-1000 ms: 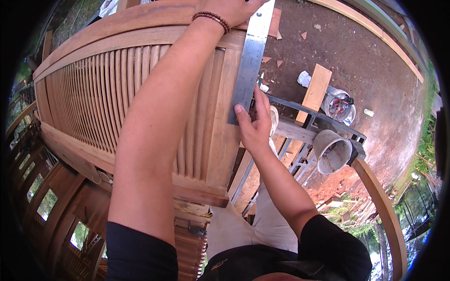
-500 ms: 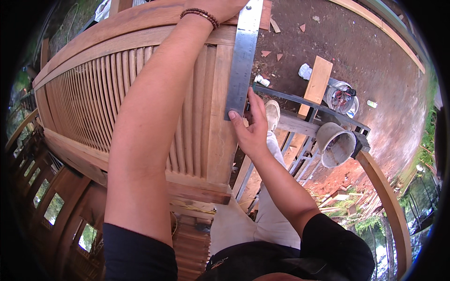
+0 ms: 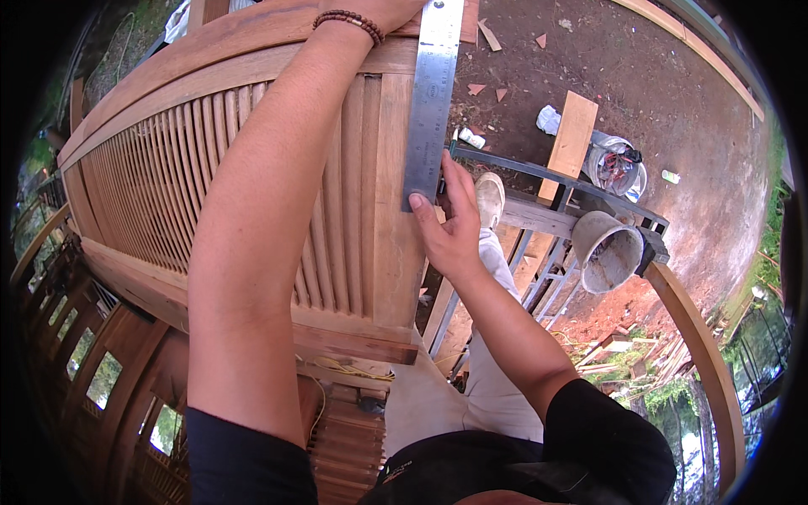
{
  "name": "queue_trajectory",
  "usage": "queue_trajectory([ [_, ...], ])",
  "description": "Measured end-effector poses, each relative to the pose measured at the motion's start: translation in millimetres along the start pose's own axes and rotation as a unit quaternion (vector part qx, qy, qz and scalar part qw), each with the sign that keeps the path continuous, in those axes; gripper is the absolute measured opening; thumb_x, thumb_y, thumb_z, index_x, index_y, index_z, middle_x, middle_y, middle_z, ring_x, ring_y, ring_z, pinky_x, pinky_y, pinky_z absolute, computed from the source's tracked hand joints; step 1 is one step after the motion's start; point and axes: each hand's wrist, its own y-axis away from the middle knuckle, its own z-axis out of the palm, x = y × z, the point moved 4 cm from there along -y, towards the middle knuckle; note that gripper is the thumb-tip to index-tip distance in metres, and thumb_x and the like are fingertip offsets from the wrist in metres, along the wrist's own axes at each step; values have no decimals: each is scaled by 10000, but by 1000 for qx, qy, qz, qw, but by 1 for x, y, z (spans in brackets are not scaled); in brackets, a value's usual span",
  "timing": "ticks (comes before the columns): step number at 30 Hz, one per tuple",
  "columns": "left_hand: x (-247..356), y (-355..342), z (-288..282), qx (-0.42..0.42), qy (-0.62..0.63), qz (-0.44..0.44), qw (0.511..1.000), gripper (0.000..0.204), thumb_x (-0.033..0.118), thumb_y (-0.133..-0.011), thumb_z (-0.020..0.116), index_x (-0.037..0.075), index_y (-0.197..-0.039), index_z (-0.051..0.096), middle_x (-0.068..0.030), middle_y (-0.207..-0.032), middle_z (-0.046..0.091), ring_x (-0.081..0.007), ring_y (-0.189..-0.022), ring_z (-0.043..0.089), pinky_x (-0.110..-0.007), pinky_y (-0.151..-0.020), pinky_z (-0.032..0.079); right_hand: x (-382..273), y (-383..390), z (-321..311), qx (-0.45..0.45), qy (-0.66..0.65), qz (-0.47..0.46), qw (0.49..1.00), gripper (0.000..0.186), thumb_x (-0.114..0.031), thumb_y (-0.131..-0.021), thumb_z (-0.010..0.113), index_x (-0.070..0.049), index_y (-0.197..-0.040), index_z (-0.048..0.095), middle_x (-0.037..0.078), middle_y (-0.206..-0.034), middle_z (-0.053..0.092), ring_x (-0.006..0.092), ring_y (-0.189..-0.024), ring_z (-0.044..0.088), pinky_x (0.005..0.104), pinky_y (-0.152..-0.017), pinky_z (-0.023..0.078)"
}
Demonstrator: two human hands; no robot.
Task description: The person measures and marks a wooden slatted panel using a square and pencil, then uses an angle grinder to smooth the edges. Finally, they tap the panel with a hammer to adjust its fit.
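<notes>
A flat steel ruler (image 3: 432, 105) lies along the right-hand edge of a wooden panel (image 3: 393, 185) with a row of narrow vertical slats. My right hand (image 3: 453, 231) grips the ruler's near end, its thumb on the flat face and its fingers along the outer edge. At the top of the picture, my left hand (image 3: 370, 8) reaches across the panel to the ruler's far end. Its fingers are cut off by the frame, so their hold cannot be seen. A beaded bracelet (image 3: 352, 18) circles the left wrist, and my left forearm covers part of the slats.
Right of the panel, a dark metal bar (image 3: 539, 171) crosses over the dirt ground. A wooden board (image 3: 572, 135), a grimy bucket (image 3: 608, 257) and another bucket with tools (image 3: 613, 164) stand there. My shoe (image 3: 490, 202) is beside the bar. Slatted wooden furniture (image 3: 101, 370) stands lower left.
The view has shifted slightly, so the panel and ruler sit a little higher and farther left in the picture. Both hands keep their places at the ruler.
</notes>
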Motion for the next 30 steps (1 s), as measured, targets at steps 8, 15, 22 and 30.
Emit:
queue_trajectory([
  [8, 0, -1, 1, -14, 11, -6, 1000, 251, 271, -795, 726, 68, -941, 706, -109, -883, 653, -313, -880, 607, -403, -805, 494, 0, 0, 1, -3, -5, -6, 1000, 652, -125, -897, 682, 68, -1432, 361, 202, -1326, 460, 244, -1151, 557, 319, -936, 492],
  [15, 1, -3, 3, -29, 3, -8, 1000, 229, 253, -800, 718, 67, -930, 691, -109, -874, 641, -316, -887, 601, -404, -803, 490, 2, 1, 3, -5, -39, 18, 999, 660, -122, -900, 677, 71, -1438, 346, 194, -1329, 454, 239, -1174, 536, 318, -941, 489],
  [22, 2, -1, 2, -10, 12, 12, 1000, 215, 213, -788, 729, 59, -931, 682, -116, -874, 638, -320, -892, 598, -404, -799, 486, 5, 3, 6, 6, -65, 28, 997, 681, -157, -900, 686, 80, -1437, 341, 207, -1332, 452, 265, -1205, 514, 332, -979, 455],
  [30, 2, -2, 1, -13, 9, 27, 1000, 219, 190, -778, 733, 50, -938, 681, -125, -885, 643, -324, -895, 600, -404, -800, 486, 9, 3, 4, 1, -29, 24, 999, 684, -157, -887, 700, 82, -1427, 356, 225, -1322, 461, 291, -1200, 520, 335, -979, 460],
])
